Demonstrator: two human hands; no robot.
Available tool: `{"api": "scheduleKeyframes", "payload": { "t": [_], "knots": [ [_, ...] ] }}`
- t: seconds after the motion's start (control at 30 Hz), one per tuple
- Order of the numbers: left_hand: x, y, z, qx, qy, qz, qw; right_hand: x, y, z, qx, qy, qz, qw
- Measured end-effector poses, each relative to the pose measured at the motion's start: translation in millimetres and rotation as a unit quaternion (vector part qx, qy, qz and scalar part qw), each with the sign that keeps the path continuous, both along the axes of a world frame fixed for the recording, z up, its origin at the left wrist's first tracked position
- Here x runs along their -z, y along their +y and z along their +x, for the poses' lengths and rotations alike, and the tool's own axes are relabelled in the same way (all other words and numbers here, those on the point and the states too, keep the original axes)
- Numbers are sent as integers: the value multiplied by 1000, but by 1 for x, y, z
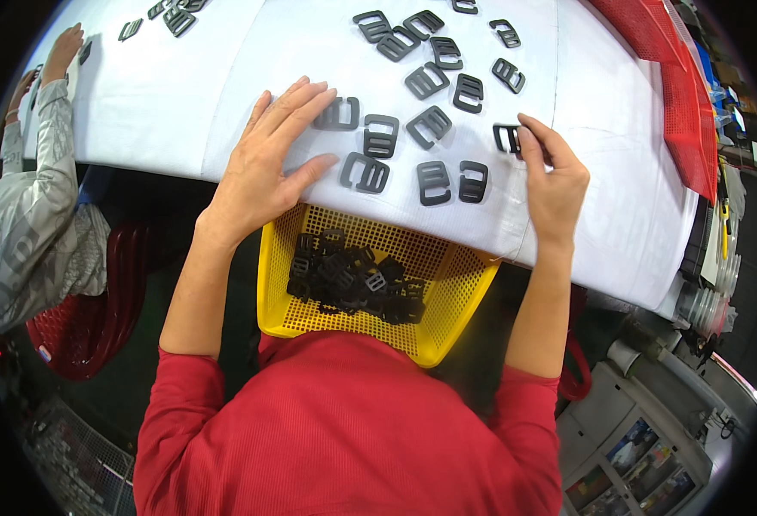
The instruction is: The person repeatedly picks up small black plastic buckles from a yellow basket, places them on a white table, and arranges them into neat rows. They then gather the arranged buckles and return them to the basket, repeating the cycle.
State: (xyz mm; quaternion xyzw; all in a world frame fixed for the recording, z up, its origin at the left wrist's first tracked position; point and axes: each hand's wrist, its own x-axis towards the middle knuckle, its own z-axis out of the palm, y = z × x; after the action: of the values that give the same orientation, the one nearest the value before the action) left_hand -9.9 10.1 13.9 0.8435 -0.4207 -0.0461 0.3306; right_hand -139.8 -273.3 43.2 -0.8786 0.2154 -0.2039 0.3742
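My left hand (279,155) is open above the white-covered table (249,52), fingers stretched out and thumb apart. Its fingertips partly cover a dark grey plastic strap buckle (344,113). My right hand (552,176) pinches another strap buckle (505,138) by its right edge, between thumb and forefinger. Between the hands lie several more such buckles, among them one buckle (382,136) beside the left fingertips and another buckle (473,181) left of the right hand. Below the table edge, a yellow perforated basket (271,284) holds a heap of black buckles (352,279).
Further back, loose buckles (426,80) are scattered on the cloth. Red mesh (688,112) borders the table's right side. At the far left, another person's hand (62,53) is by the table, near a dark red chair (120,284). A grey cabinet (628,439) stands lower right.
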Motion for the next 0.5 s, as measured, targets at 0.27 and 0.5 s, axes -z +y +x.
{"api": "scheduleKeyframes", "payload": {
  "t": [0.27, 0.5],
  "knots": [
    [5, -46, -7, 109, -73, 61, 990, 31, 32, -1, -44, -9, -133, 990],
    [6, -40, -28, 230, 47, -50, 971, 23, 72, -20, -131, -3, -30, 991]
  ]
}}
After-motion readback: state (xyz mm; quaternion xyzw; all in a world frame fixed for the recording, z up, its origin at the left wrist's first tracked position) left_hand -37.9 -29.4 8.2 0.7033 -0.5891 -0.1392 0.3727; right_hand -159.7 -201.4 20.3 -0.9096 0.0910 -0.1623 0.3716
